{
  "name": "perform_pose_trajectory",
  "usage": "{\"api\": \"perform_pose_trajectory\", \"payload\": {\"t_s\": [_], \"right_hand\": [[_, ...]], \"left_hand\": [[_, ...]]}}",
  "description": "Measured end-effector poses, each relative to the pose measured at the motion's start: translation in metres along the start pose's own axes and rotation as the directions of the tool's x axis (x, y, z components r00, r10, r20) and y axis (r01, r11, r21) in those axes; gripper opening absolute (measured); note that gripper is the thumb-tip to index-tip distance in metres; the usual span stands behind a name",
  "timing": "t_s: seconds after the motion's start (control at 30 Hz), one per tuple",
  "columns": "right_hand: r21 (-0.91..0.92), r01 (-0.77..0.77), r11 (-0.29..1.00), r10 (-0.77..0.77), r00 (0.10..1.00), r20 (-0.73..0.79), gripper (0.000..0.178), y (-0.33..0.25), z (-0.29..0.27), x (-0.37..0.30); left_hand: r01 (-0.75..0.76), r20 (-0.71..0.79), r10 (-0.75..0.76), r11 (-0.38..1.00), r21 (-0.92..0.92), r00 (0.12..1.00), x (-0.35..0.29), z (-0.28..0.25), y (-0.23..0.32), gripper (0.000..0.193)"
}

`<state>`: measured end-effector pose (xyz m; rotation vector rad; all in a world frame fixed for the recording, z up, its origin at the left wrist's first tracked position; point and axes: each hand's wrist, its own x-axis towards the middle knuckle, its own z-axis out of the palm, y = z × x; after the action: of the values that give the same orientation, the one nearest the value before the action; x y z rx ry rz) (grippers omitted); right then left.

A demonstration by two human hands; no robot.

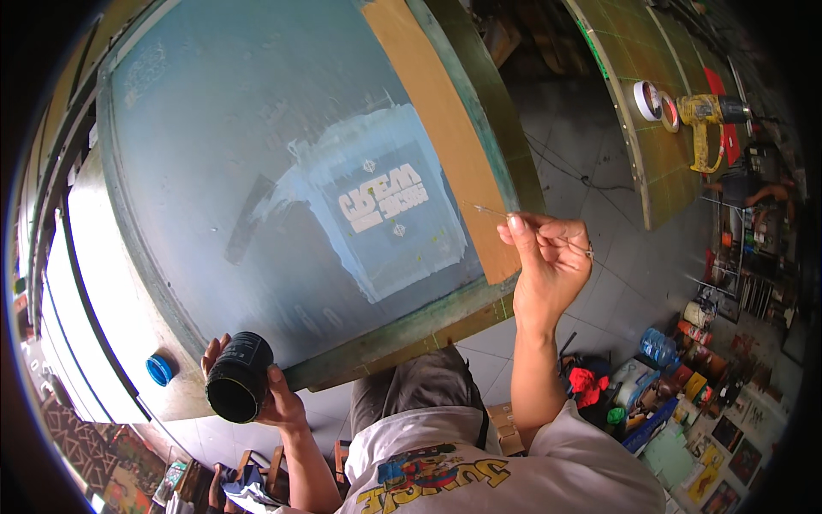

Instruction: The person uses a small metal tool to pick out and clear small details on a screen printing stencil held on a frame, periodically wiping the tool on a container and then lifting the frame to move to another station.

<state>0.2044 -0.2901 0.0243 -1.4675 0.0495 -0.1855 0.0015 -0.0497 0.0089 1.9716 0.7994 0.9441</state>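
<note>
My left hand is wrapped round a black jar, tilted so its round end faces me. My right hand pinches a thin, slender stick-like tool, perhaps a fine brush; its tip points left over a strip of brown tape. Beneath both hands lies a large screen-printing frame with blue-grey mesh. On the mesh, a lighter blue patch surrounds a pale lettered design. Brown tape runs along the frame's right side. Near the jar sits a blue cap.
At the upper right, another table carries a yellow-black drill and tape rolls. Cables lie on the tiled floor. To the lower right stand a water jug, a red cloth and assorted containers. Another person shows at the far right.
</note>
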Motion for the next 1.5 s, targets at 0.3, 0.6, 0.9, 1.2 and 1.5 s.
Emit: {"api": "perform_pose_trajectory", "payload": {"t_s": [0.3,0.6,0.9,1.2,1.5], "right_hand": [[0.031,-0.035,0.999,0.032,0.997,0.075,0.023,0.002,0.016,0.019],[0.004,-0.016,1.0,0.015,0.987,0.159,0.026,0.007,0.027,0.035],[0.005,-0.035,0.999,0.033,0.977,0.209,0.031,0.011,0.019,0.031],[0.039,-0.015,0.999,0.005,0.974,0.228,0.032,0.012,0.021,0.032],[-0.02,0.022,1.0,-0.017,0.97,0.243,0.03,0.014,0.025,0.032]], "left_hand": [[-0.013,-0.015,0.013,1.0,-0.01,1.0,0.001,-0.002,-0.004,0.09],[0.018,-0.032,-0.017,0.999,0.028,0.999,0.0,-0.005,-0.007,0.093],[-0.01,-0.079,0.018,0.995,0.103,0.997,0.002,0.005,-0.003,0.08],[0.005,-0.179,0.014,0.994,0.105,0.984,0.003,0.014,0.005,0.088],[-0.021,-0.166,0.036,0.996,0.088,0.986,0.001,0.012,0.004,0.085]]}}
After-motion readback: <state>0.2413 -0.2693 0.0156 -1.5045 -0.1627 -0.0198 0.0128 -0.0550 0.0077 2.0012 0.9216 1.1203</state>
